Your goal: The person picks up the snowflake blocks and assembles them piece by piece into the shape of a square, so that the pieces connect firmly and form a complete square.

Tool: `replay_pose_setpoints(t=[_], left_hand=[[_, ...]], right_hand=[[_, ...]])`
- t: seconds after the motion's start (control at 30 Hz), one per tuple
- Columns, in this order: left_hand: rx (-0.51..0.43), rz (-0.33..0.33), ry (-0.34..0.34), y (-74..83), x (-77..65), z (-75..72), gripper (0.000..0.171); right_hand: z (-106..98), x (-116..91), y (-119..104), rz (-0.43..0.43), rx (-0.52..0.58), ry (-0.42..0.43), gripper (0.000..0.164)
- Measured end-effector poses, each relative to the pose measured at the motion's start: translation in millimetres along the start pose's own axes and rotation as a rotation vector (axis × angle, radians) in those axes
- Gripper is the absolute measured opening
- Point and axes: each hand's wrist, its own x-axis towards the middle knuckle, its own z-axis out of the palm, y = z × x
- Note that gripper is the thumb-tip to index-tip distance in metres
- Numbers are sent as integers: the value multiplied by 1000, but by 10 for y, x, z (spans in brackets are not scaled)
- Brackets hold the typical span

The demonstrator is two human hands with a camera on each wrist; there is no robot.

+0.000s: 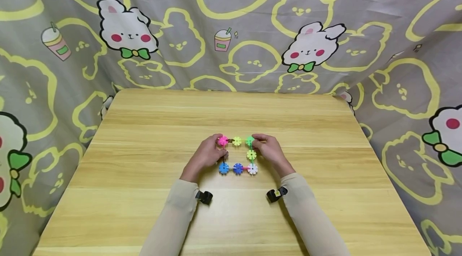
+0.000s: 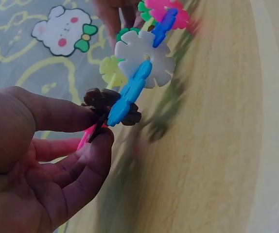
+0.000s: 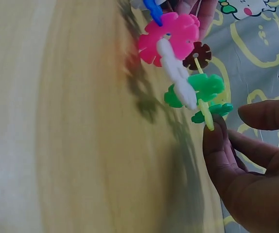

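Interlocking plastic snowflake discs are joined into a squarish ring, held between both hands at mid-table. Its far side has a pink disc [image 1: 223,140], a yellow disc [image 1: 236,141] and a green disc [image 1: 250,140]. Along the near side run a light blue disc [image 1: 223,168], a dark blue disc [image 1: 238,168] and a white disc [image 1: 252,168]. My left hand [image 1: 207,152] grips the left side, thumb and fingertips on a brown disc [image 2: 99,98] in the left wrist view. At the far right corner, my right hand [image 1: 268,150] holds the green disc by its edge.
The wooden table [image 1: 144,208] stretches out around the ring. A patterned curtain [image 1: 173,35] hangs behind it and at both sides. Each sleeve carries a black wrist device, the left one [image 1: 205,196] and the right one [image 1: 277,194].
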Motion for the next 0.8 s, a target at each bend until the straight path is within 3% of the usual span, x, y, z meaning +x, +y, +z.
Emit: replay_pose_setpoints(t=[0.57,0.7,0.8], left_hand=[[82,2,23,-89,17,39,69],[43,6,31,-133,1,-41,68],[34,3,50,-187,-13,-195,63]], right_hand=[[2,-40,87,-4,-155,19,44],[-18,-39,109,-15,-177,28,44],[-89,-25,124,-43,-223,39,42]])
